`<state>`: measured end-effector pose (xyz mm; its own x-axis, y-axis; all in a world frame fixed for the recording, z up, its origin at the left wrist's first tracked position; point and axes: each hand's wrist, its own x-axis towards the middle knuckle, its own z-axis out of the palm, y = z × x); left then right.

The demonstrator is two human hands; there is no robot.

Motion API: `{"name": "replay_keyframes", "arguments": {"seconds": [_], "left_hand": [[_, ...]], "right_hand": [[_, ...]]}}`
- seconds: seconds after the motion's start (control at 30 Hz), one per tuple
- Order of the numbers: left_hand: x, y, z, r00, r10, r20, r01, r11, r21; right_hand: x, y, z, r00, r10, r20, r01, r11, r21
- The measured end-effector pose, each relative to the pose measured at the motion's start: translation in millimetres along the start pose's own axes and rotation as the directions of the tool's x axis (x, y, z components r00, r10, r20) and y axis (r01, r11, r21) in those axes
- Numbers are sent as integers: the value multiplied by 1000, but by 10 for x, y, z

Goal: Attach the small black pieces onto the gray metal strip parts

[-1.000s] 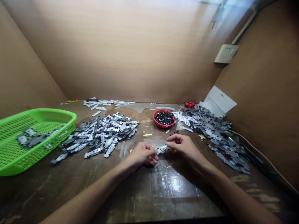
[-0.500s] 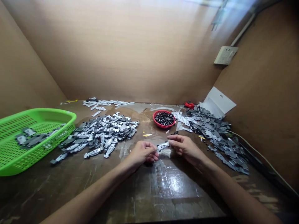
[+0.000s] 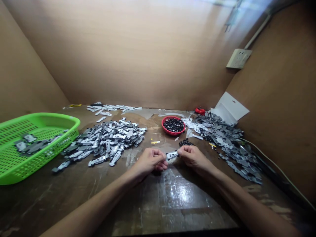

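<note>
A small white toy race car (image 3: 172,154) with black wheels is held just above the table between my two hands. My left hand (image 3: 152,160) pinches its left end between thumb and fingers. At its right end, the thumb and bent fingers of my right hand (image 3: 194,156) are closed on the car. Just behind my right hand lies a small heap of black parts (image 3: 186,142). Farther back stands a red bowl (image 3: 173,134) full of small black pieces. To the left spreads a large pile of similar white and grey toy cars (image 3: 106,140).
A green basket (image 3: 71,123) with several cars stands at the left. Grey and white flat parts (image 3: 228,141) are heaped at the right. White pieces (image 3: 118,107) lie along the back wall. A white card (image 3: 233,107), a pale cable (image 3: 276,164) and a wall socket (image 3: 238,58) are on the right.
My right hand's fingers have closed in on the right end of the toy car, uncovering the small black heap behind them. My left hand keeps its hold almost unmoved.
</note>
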<state>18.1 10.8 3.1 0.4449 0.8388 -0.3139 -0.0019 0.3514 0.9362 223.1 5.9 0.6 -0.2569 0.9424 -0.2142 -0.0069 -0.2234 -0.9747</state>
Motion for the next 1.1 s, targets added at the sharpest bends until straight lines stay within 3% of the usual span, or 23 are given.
{"name": "replay_keyframes", "arguments": {"seconds": [0.13,0.3,0.6,0.87,1.0,1.1], "left_hand": [[21,-3,12,1000,-8,-27,8,1000,16],[18,26,61,991,27,-134,-24,1000,17],[-34,61,85,995,99,1,-99,992,77],[-57,85,143,991,131,31,-133,988,80],[-45,52,150,992,119,41,-121,992,44],[-11,79,46,995,91,31,-88,994,-72]], "right_hand": [[6,41,54,984,-147,-98,133,982,-132],[29,26,81,978,-176,-111,150,966,-212],[-9,17,104,993,-108,47,115,980,-164],[-45,-35,135,941,-338,-30,319,910,-265],[-59,-90,136,923,-385,-1,350,841,-412],[-45,-160,43,931,-363,29,337,829,-446]]}}
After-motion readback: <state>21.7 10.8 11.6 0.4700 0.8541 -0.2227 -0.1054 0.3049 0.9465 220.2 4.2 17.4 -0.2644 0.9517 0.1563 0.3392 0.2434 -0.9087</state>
